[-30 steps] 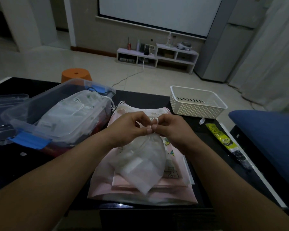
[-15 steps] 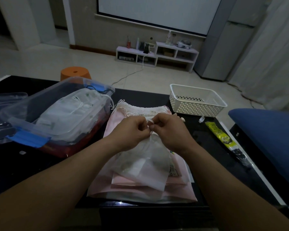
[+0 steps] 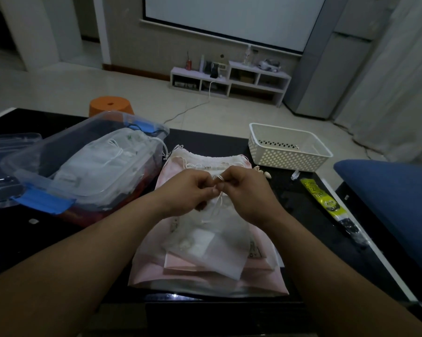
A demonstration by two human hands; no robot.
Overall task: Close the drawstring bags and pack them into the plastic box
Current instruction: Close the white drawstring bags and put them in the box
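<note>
Drawstring (image 3: 215, 207) pinched between your left grip (image 3: 188, 193) and right grip (image 3: 246, 190), cinching sheer bag (image 3: 212, 242); bag rests on pink stack (image 3: 151, 268), plastic box (image 3: 83, 166) beside, ready.

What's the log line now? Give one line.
left hand pinches cord | right hand pinches cord | bag on pink stack | box holds bags

Head-worn view, forward-down, close

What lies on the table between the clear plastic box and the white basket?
In the head view, the gathered top of a pink bag lies between the plastic box and the white basket; around it is bare black table.
</note>
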